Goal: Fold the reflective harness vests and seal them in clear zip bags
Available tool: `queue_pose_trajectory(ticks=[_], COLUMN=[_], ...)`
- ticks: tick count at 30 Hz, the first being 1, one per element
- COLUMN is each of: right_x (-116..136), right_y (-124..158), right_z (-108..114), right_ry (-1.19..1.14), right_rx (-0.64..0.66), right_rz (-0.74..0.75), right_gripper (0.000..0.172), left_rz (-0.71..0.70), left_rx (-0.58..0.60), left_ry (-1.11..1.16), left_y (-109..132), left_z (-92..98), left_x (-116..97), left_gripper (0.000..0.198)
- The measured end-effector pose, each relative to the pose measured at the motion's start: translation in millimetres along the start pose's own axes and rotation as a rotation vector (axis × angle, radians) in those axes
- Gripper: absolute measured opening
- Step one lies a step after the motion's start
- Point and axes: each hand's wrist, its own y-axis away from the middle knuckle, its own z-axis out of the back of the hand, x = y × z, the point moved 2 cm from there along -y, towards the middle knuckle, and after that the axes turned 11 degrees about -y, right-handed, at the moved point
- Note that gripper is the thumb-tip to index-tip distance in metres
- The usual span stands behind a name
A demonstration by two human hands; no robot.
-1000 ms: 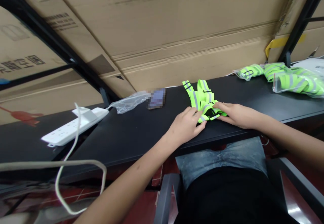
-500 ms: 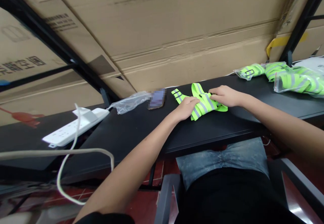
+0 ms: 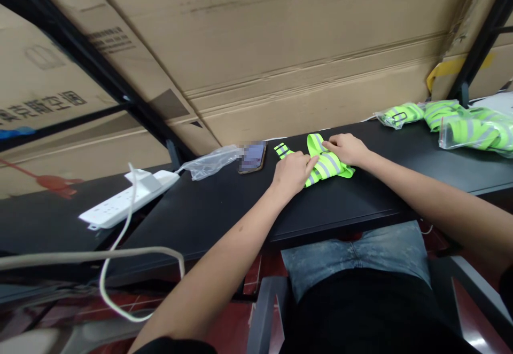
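Note:
On the black table lies a folded neon-yellow reflective strap (image 3: 329, 166) with grey stripes and a dark buckle at its left end. My left hand (image 3: 292, 172) is closed on the strap's left side, its thumb pointing right across the folds. At the far right part of the bundle, my right hand (image 3: 348, 149) has curled fingers gripping the strap near a raised loop. The palms hide part of the strap.
A phone (image 3: 253, 157) and an empty clear plastic bag (image 3: 212, 163) lie to the left. A white power strip (image 3: 128, 199) with a cable is further left. Bagged reflective straps (image 3: 473, 130) sit at the right rear, and cardboard (image 3: 304, 97) stands behind the table (image 3: 224, 210).
My left hand has moved up over the strap's left part and covers more of it. My right hand has shifted slightly left along the bundle. The view has shifted a little.

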Motion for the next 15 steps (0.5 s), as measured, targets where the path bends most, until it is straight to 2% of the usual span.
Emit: queue_pose_trajectory(ticks=[2,4,7,9,11,15], right_x=[2,5,9,8,5,-6], right_y=[3,8,17,25,34,60], right_z=[-3,-5,-8,-8,-7,7], right_ry=[0.008,0.057,0.176,0.243,0.269,0.125], right_rx=[-0.168,-0.304,-0.386,-0.366,-0.287,-0.072], right_rz=[-0.051,-0.034,0.152,0.339,0.524,0.772], right_gripper=[0.038,0.04,0.046,0.048,0.051,0.047], left_rz=[0.001,-0.012,-0.061,-0.09,-0.101,-0.102], left_rx=[0.011,0.01,-0.004,-0.018,-0.029,-0.049], left_ry=[0.001,-0.023,-0.06,-0.043,-0.014,0.099], left_y=[3,6,8,9,11,15], left_z=[2.8,4.1,3.1,0.7,-2.6,-9.3], left_x=[-2,-4,-5,-4,-3,3], left_gripper=[0.06,0.061,0.055,0.051,0.047,0.04])
